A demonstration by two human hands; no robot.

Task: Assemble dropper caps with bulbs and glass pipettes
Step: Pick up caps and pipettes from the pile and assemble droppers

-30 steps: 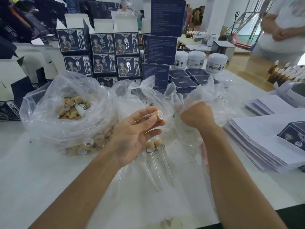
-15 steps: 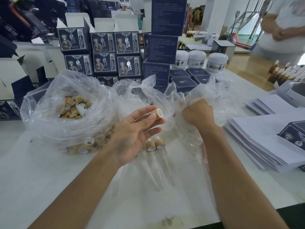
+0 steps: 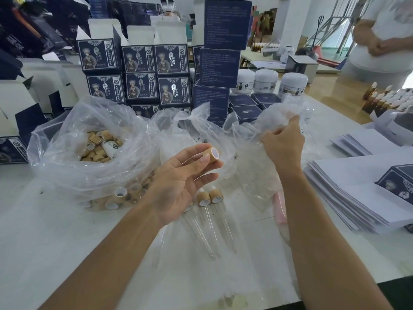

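Note:
My left hand [image 3: 178,184] is palm up and pinches a bamboo dropper cap [image 3: 211,154] between thumb and fingertips, its white inner ring facing right. My right hand [image 3: 282,145] is raised over a clear plastic bag [image 3: 252,175] of glass pipettes, fingers pinched together on something thin; what it holds is too faint to tell. Under my left hand lie two assembled droppers [image 3: 210,198] with bamboo caps and glass pipettes pointing toward me. A large clear bag of loose bamboo caps [image 3: 98,146] sits at the left.
Stacked dark blue product boxes [image 3: 138,70] and white jars [image 3: 266,81] stand behind the bags. Piles of white sheets [image 3: 357,189] lie at the right. Amber dropper bottles [image 3: 380,101] are at the far right. A person [image 3: 384,36] stands at the back right.
My right hand has lifted up and to the right out of the pipette bag, going from a fist to a pinch. The left hand still holds the cap in nearly the same spot.

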